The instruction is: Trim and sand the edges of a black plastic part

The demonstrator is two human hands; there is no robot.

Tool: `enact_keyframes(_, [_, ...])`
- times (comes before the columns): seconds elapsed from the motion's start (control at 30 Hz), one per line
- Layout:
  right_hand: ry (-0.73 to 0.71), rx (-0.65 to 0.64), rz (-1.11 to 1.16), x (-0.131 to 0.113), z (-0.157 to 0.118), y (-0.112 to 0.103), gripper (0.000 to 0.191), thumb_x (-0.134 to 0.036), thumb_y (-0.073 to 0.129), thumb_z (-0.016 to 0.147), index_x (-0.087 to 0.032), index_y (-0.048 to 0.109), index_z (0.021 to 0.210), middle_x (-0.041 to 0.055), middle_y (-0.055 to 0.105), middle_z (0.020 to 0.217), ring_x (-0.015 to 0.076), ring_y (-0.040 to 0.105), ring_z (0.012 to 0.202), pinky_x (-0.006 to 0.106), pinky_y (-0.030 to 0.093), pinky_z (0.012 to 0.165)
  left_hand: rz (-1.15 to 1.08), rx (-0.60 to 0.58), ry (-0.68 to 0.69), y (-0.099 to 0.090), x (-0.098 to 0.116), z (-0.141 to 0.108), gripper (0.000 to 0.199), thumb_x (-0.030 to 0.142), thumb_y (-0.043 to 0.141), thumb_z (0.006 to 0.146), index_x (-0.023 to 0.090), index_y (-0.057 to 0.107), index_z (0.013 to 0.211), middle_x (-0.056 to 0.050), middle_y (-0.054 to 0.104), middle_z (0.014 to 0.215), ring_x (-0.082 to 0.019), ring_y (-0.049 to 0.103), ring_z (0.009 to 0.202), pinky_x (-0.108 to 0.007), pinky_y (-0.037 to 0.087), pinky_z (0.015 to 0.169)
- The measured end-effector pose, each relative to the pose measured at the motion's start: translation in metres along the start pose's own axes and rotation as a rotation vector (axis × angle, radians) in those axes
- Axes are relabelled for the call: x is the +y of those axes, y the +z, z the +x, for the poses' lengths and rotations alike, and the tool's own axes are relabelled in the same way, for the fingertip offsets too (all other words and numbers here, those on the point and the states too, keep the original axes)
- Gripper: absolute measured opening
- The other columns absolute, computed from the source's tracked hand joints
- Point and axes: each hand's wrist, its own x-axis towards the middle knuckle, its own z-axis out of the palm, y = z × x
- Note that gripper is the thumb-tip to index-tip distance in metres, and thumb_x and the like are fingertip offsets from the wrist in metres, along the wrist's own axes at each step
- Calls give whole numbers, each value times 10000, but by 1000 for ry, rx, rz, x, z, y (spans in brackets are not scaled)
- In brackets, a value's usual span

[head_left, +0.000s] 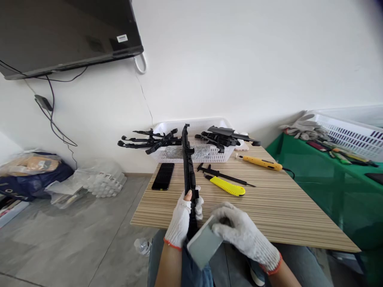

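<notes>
My left hand [179,219], in a white knit glove with an orange cuff, is closed around the lower part of a long black plastic part [188,165]. The part stands nearly upright in front of me, its lower end partly hidden. In my gloved right hand [243,231] is a flat grey pad [205,243] that looks like a sanding sponge, gripped along its upper edge. It is close beside the part's lower end; whether they touch I cannot tell. A yellow utility knife [227,185] and a black caliper [223,174] lie on the table beyond my right hand.
More black plastic parts [161,140] stick out over the rim of a white basket [209,155]. A black phone [163,176] and a corded yellow tool [260,162] lie on the wooden table [287,203]. At right, a green-covered table [299,171] carries gloves and tools.
</notes>
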Motion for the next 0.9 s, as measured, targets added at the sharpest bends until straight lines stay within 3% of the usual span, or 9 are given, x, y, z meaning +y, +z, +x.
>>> enact_keyframes(0.1, [60,173,58,5,-1,0,218,-382,579,798,-195,689,827,60,636,890,211,575,842,322,445,759,7,30,-35,0,0,0,740,614,820,561,160,566,1088,64,556,598,-58,415,408,-200,268,398])
enact_keyframes(0.27, [-2,17,47,7,-3,-2,217,-404,633,788,-202,703,824,52,646,868,209,575,837,318,438,765,-16,7,16,3,2,-4,682,594,821,586,151,587,1048,54,562,602,-56,429,435,-193,276,415])
enact_keyframes(0.43, [116,205,303,11,-2,0,308,-492,653,783,-187,627,810,35,619,797,175,547,734,286,450,658,29,89,-62,-3,-2,4,756,611,825,544,142,605,1094,47,577,592,-68,429,390,-210,255,383])
enact_keyframes(0.6, [211,113,575,21,0,9,469,-615,724,732,-173,610,842,17,619,717,135,532,618,244,426,551,18,95,-48,-9,-7,10,729,596,795,610,136,622,1149,35,596,599,-71,436,388,-209,269,374])
enact_keyframes(0.8, [266,247,615,19,-3,12,710,-681,755,684,-194,647,1190,52,681,925,161,594,695,271,510,580,20,54,-66,-14,-8,16,764,599,842,516,144,622,1088,63,551,523,-75,438,361,-197,274,356])
enact_keyframes(0.9, [264,252,586,15,-4,11,688,-701,755,674,-172,731,1112,93,701,1026,198,628,796,288,549,639,2,27,-67,-18,-9,21,683,587,802,610,149,628,1105,64,545,516,-66,425,355,-188,254,362])
